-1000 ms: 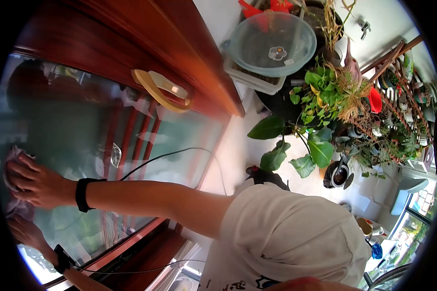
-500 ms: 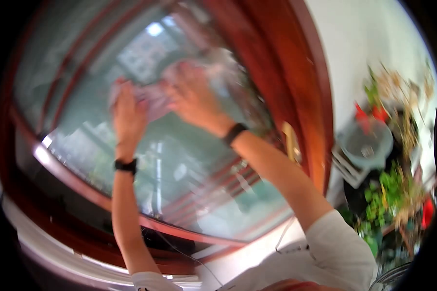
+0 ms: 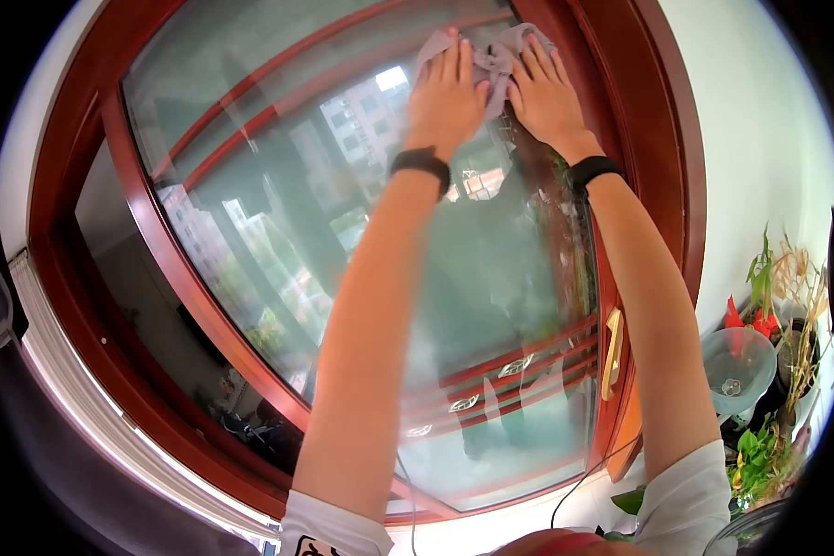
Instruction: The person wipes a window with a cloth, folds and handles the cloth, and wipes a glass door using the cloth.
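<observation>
A greyish-pink cloth (image 3: 493, 67) lies bunched against the upper part of a glass pane (image 3: 343, 241) in a red-brown wooden frame. My left hand (image 3: 447, 104) presses flat on the cloth's left part, its fingers extended upward. On the cloth's right part rests my right hand (image 3: 549, 104), fingers spread and palm toward the glass. Both hands are close together near the frame's top right corner, with a black band on each wrist. Below and to the right, a yellowish handle (image 3: 612, 354) is fixed to the frame.
At the right stand potted plants (image 3: 760, 454) and a translucent bluish basin (image 3: 739, 371) beside a white wall. Left of the pane is a dark opening, with a white curtain (image 3: 111, 398) along its outer side. Thin cables hang near the bottom.
Both hands and the cloth have moved up the glass to its top right area. The view has turned, so the whole door now shows and the plants sit farther right.
</observation>
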A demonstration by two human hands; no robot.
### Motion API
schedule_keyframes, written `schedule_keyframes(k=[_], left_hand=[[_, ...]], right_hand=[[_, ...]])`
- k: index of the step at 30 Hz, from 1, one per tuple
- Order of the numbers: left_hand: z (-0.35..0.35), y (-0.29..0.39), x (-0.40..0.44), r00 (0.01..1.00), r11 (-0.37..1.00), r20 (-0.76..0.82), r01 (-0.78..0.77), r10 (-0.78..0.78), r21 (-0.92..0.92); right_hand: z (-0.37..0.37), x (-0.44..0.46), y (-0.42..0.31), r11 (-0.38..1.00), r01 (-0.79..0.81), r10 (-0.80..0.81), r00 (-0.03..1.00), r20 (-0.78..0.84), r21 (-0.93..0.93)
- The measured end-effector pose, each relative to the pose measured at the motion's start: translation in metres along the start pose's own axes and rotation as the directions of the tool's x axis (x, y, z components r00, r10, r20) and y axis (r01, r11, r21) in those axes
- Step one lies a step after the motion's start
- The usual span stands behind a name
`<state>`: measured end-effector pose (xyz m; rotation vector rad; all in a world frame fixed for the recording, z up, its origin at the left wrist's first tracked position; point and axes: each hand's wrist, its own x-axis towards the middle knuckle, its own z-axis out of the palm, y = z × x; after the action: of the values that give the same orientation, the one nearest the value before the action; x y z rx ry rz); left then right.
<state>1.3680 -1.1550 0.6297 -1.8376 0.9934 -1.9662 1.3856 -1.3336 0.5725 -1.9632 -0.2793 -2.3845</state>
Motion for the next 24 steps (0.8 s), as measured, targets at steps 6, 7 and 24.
schedule_keyframes(k=[6, 7, 24], left_hand=[[0.016, 0.061, -0.034, 0.997, 0.993, -0.059, 0.034, -0.041, -0.111], [0.018, 0.074, -0.047, 0.997, 0.987, -0.034, 0.061, -0.067, -0.150], [-0.045, 0.011, -0.100, 0.953, 0.985, -0.265, 0.116, -0.145, -0.125]], right_hand=[[-0.015, -0.067, 0.015, 0.999, 0.046, -0.047, 0.997, 0.055, 0.010], [-0.020, -0.080, 0.017, 0.998, 0.060, -0.061, 0.995, 0.080, 0.018], [-0.007, -0.053, -0.032, 0.966, 0.203, -0.213, 0.976, 0.045, 0.158]])
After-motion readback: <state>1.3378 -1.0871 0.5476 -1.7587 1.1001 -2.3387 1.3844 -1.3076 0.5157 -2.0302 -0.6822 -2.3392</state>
